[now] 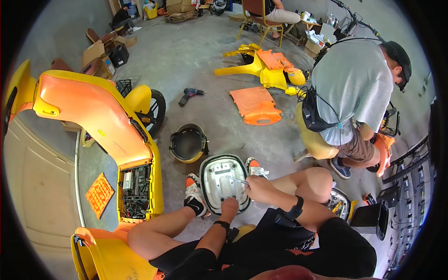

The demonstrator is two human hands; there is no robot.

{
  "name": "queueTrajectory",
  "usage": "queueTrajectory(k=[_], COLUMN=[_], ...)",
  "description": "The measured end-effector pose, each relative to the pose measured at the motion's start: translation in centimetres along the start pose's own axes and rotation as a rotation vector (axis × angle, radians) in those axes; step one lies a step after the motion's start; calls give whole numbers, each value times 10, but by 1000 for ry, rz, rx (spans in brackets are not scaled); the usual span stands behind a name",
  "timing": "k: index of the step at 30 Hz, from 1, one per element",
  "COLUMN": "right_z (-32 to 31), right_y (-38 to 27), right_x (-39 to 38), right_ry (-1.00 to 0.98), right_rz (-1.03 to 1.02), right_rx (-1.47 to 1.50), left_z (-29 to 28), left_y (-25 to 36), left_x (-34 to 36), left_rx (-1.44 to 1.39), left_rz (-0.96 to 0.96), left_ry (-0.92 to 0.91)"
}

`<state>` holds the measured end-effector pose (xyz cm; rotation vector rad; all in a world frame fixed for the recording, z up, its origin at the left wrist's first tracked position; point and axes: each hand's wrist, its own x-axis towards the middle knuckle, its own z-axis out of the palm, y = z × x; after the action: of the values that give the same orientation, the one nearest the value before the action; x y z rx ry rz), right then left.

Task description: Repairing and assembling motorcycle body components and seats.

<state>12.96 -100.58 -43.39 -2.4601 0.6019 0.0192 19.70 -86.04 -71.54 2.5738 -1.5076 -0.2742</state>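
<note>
Between my feet lies a rounded white shell (217, 173) with a black rim, its hollow, ribbed side facing up. My right hand (260, 189) is closed around a slim metal hand tool (238, 180), which points left over the shell's middle. The tool's exact kind is too small to make out. My left hand (229, 207) rests at the shell's near part, its fingers bent down and drawn together. Whatever those fingers pinch, if anything, is hidden.
A yellow-orange scooter body (107, 121) with an exposed wiring bay (135, 191) stands left. Ahead are a helmet-like yellow-and-black bowl (188, 143), a cordless drill (190, 96) and an orange panel (255, 105). A person in grey (350, 84) bends over at right.
</note>
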Motion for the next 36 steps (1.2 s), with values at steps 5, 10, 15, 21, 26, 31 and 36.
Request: queueTrajectory(k=[5, 10, 15, 21, 26, 31, 36], right_z=[2, 3, 3, 6, 1, 1, 5], right_y=[1, 0, 2, 1, -2, -1, 2], right_x=[1, 2, 3, 1, -2, -3, -2], right_ry=[60, 2, 1, 45, 17, 27, -20], right_rz=[-35, -79, -45, -18, -68, -83, -66], right_rx=[20, -29, -21, 1, 31, 25, -2], left_z=[-1, -4, -2, 10, 8, -7, -7], left_y=[-3, -12, -8, -4, -5, -10, -14], left_x=[1, 4, 5, 2, 6, 7, 9], left_rx=[-289, -311, -285, -157, -108, -118, -244], left_rz=[-2, -9, -14, 74, -6, 16, 90], left_ry=[16, -206, -148, 16, -101, -137, -183])
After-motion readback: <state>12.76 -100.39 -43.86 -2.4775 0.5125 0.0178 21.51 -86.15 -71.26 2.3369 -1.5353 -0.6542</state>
